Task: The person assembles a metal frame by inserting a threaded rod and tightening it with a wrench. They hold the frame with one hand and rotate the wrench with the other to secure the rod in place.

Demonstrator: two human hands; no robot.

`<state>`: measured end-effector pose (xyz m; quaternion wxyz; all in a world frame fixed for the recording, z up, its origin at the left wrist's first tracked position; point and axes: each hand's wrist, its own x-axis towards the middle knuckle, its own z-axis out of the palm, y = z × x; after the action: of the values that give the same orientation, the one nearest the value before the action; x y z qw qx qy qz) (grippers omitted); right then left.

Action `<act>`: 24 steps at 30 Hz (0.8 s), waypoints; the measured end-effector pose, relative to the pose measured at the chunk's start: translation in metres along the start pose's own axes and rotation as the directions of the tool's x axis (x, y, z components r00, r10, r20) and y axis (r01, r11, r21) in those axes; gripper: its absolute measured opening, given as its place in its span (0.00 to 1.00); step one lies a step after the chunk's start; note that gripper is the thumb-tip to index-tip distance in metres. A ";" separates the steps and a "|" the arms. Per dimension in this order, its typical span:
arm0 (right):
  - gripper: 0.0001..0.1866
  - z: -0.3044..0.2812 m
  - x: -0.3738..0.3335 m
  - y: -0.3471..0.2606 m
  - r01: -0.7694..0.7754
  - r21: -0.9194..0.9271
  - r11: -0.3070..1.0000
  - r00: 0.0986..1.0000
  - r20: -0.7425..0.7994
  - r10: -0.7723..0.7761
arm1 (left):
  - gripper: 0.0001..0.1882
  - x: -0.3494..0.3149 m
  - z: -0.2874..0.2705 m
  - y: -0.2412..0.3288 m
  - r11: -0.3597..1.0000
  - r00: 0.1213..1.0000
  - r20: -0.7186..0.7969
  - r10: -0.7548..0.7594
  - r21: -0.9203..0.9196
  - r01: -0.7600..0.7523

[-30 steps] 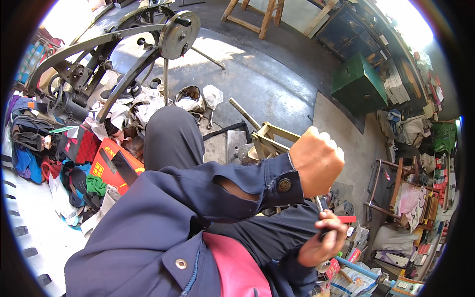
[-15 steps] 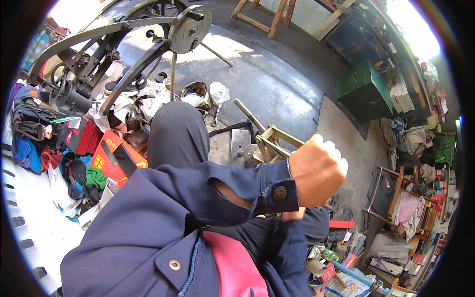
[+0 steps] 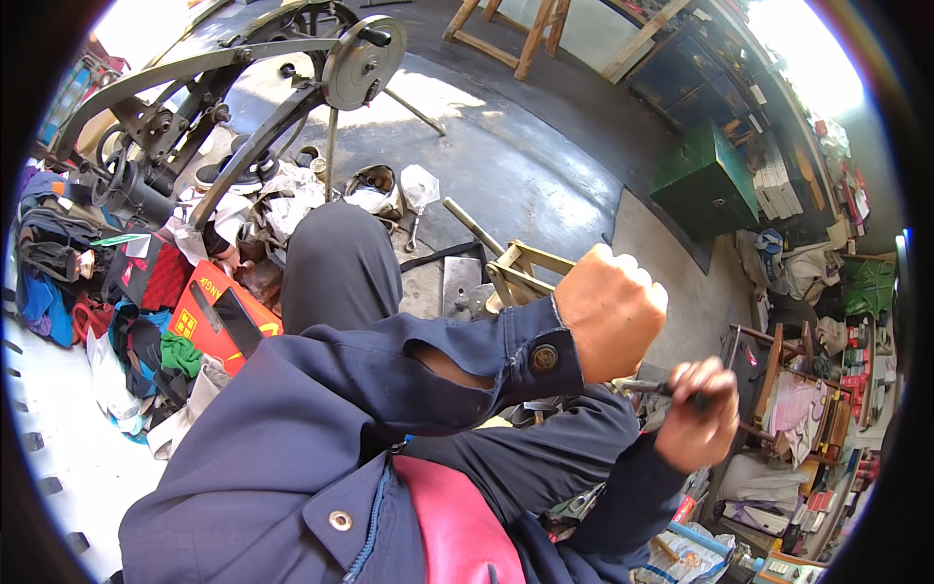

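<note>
Tool (image 3: 656,387), slim, metal-shafted, dark-handled

floor (image 3: 555,185): dark, one sunlit patch (image 3: 428,95), grey strip (image 3: 642,229) to its right; stand (image 3: 530,44): wooden, at top edge; cupboard (image 3: 681,83): dark blue, upper right; box (image 3: 702,190): green, near cupboard; glare (image 3: 808,44): white, upper right, source unclear

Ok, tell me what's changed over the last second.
The right hand has moved up and out to the right, after being mostly hidden behind the left wrist half a second ago. Its dark-handled tool, steep at first, now lies nearly level in the picture. Nothing was visibly taken or let go. The left hand stays clenched in about the same place; the machine and red-orange box stay put.
</note>
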<state>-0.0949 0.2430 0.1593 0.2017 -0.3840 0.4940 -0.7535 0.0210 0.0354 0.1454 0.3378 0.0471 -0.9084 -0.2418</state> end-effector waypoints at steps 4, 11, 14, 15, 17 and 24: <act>0.12 0.049 -0.074 0.002 0.086 -0.478 0.874 0.985 -0.088 -0.145 | 0.07 0.002 0.004 0.002 1.000 1.000 0.024 0.003 0.002 -0.003; 0.29 0.075 -0.172 0.072 -0.196 -0.471 0.860 0.917 -0.399 -0.010 | 0.07 0.002 0.005 0.000 0.999 1.000 0.000 -0.015 0.045 0.015; 0.26 0.051 -0.186 0.107 -0.564 -0.103 0.820 0.782 -0.385 0.490 | 0.07 0.001 0.004 -0.002 0.999 1.000 -0.011 0.004 0.045 -0.003; 0.24 0.041 -0.186 0.122 -0.659 -0.007 0.752 0.699 -0.375 0.609 | 0.07 -0.001 0.004 -0.002 0.999 1.000 -0.004 0.017 0.041 -0.017; 0.19 0.015 -0.168 0.158 -0.688 0.026 0.725 0.669 -0.366 0.647 | 0.07 -0.003 0.004 -0.001 0.999 0.999 0.003 0.031 0.039 -0.032; 0.19 -0.085 -0.017 0.199 -0.465 -0.185 0.866 0.883 -0.169 0.438 | 0.07 -0.003 0.005 0.004 0.999 1.000 -0.011 0.021 0.033 -0.021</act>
<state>-0.1653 0.2190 -0.0447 0.2984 -0.2312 0.6618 -0.6477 0.0202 0.0423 0.1421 0.3447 0.0444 -0.9107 -0.2232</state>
